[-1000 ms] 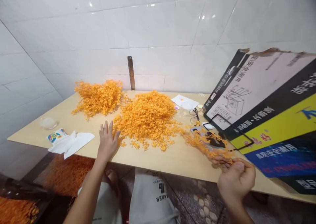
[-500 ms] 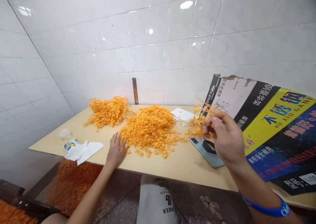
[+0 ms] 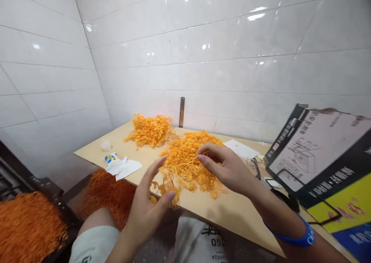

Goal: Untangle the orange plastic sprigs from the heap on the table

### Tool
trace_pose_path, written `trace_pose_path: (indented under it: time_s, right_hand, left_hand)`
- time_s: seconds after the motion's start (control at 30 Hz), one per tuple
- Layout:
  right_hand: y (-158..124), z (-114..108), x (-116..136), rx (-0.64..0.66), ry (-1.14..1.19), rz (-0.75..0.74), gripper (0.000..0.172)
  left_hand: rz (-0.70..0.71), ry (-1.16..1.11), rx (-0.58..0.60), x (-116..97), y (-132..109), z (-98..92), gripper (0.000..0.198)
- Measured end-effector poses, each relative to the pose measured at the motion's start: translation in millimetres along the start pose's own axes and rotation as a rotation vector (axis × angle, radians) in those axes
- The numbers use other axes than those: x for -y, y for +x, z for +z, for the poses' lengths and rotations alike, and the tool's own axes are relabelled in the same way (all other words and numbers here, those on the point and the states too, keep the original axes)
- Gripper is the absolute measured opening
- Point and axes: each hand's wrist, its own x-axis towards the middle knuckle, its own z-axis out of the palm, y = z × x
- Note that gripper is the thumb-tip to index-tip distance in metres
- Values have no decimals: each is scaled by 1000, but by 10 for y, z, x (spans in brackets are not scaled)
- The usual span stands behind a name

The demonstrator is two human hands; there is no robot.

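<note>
My right hand [image 3: 224, 166] pinches the thin stem end of an orange plastic flower sprig [image 3: 187, 165] between thumb and fingertips. From there the sprig's branches spread left and down over the table's front edge. My left hand [image 3: 147, 201] is open, thumb and fingers apart, curved around blurred orange flower heads [image 3: 169, 187]; whether it touches them I cannot tell. Behind both hands lies a heap of orange plastic flowers [image 3: 199, 139], partly hidden by the right hand. Farther left, a second orange heap [image 3: 152, 129] rests against the back of the table [image 3: 232, 207].
Left on the table are a small clear round container [image 3: 106, 145], a tissue packet [image 3: 111, 158] and white tissue [image 3: 124, 168]. A printed cardboard box [image 3: 327, 155], eyeglasses [image 3: 255, 168] and white paper [image 3: 241, 149] are at right. More orange pieces [image 3: 31, 224] fill a container at lower left.
My right hand has moved left with a sprig to in front of the heap. My left hand has lifted off the table and come nearer, its fingers spread. The view has shifted.
</note>
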Motion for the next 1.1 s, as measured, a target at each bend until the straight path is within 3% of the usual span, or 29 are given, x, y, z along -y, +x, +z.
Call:
trace_pose_path:
  time_s: [0.07, 0.2, 0.33, 0.4, 0.57, 0.7, 0.8, 0.87, 1.0, 1.1]
  right_hand:
    - [70, 107, 20, 12, -16, -49, 23]
    - [169, 277, -16, 27, -28, -119, 20]
    - [243, 371, -128, -10, 12, -139, 13]
    - [264, 392, -194, -52, 52, -167, 21]
    - [259, 430, -348, -43, -37, -346, 14]
    - [240, 483, -457, -2, -148, -436, 22]
    - [237, 510, -530, 27, -233, -484, 13]
    - [233, 520, -567, 91, -260, -521, 16]
    - [225, 529, -573, 212, -199, -590, 25]
    - [231, 512, -528, 200, -34, -555, 16]
  left_hand:
    - [-49, -42, 103, -17, 67, 53, 67]
    - [-104, -98, 127, 8, 167, 163, 60]
    - [-115, -154, 61, 29, 228, 239, 30]
    - [-138, -228, 27, 49, 277, 276, 24]
    - [-198, -379, -21, 163, 337, 370, 29]
    - [-275, -472, -65, 300, 265, 456, 34]
    - [-367, -625, -101, 377, 208, 550, 36]
    - [-418, -748, -126, 414, 181, 618, 34]
    - [-504, -920, -135, 466, 141, 688, 32]
    - [-558, -951, -188, 459, 133, 665, 35]
